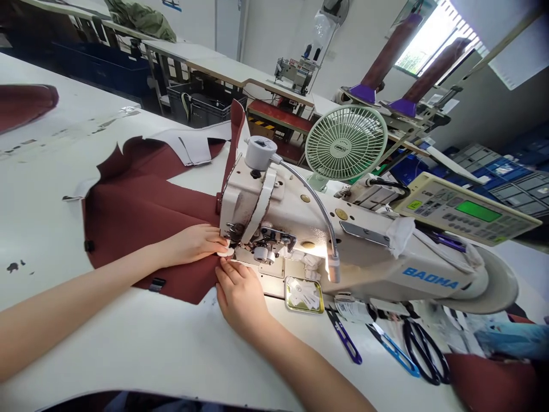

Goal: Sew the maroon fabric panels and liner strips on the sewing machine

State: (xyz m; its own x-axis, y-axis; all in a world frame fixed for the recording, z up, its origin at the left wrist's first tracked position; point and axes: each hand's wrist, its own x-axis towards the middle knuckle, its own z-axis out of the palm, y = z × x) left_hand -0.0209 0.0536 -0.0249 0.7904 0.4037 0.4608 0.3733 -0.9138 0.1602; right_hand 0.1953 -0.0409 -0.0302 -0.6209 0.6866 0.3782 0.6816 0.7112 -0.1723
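A maroon, leather-like sewing piece with several joined parts lies spread left of the sewing machine, one corner at the needle area. My left hand presses on the piece, fingers together and pinched down beside the presser foot. A small white scrap shows at its fingertips. My right hand rests just in front of the needle, fingers stretched out flat over the piece's right edge. The needle tip is hidden behind the machine head. Black clips sit on the piece's near edge.
Right of my right hand lies a small tin tray of white labels. Beyond it are purple thread snips, blue snips and black scissors. A green fan and control panel stand behind the machine.
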